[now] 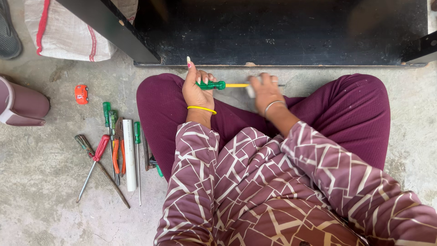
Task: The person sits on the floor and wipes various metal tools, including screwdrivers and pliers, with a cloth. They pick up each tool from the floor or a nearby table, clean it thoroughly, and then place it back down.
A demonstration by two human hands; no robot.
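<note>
Two hands work over crossed legs on concrete — the left hand (196,91) clamped on a green screwdriver (210,85), held level before a black cabinet (282,32). The right hand (265,91) is closed on a small white piece (251,90) at the shaft. Spare tools (116,146) lie well left.

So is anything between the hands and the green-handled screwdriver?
No. The left hand already grips the green handle of the screwdriver, and the right hand is closed around its shaft end with a small white object. Nothing visible intervenes.

Green-handled screwdriver (210,84); yellow bangle (201,109); maroon geometric-patterned sleeves (318,155); orange-handled pliers (118,152).
</note>
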